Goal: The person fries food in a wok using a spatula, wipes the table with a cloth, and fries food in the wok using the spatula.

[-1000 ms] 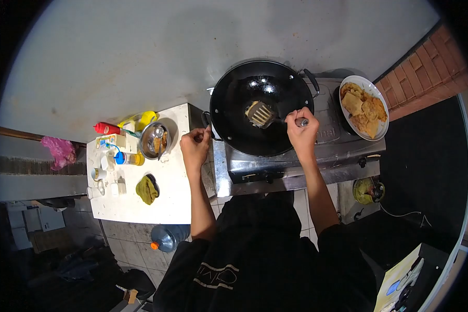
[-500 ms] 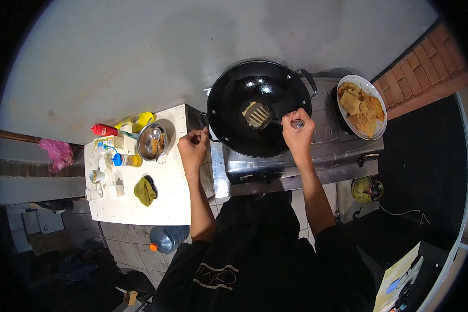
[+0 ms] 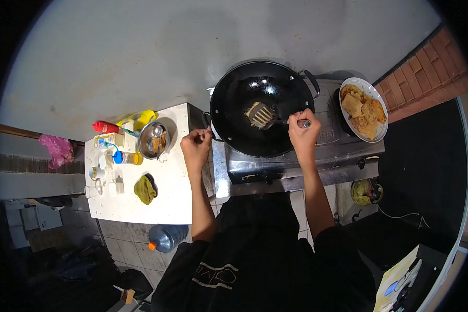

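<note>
A black wok sits on the stove, its inside shiny and dark. My right hand is closed around the handle of a slotted spatula, whose blade lies flat in the middle of the wok. A small piece of pale food shows at the blade's left edge, mostly covered by it. At the wok's left side, my left hand is closed on the loop handle; its fingertips partly hide the grip.
Right of the wok, a white bowl holds fried, golden pieces. On the white table at left are a metal bowl with a spoon, a red bottle, a blue-capped bottle and a green cloth. A wall stands behind the stove.
The view has shifted slightly. My right hand and the spatula appear a little farther right, with the blade still in the wok. My left hand stays at the wok's handle.
</note>
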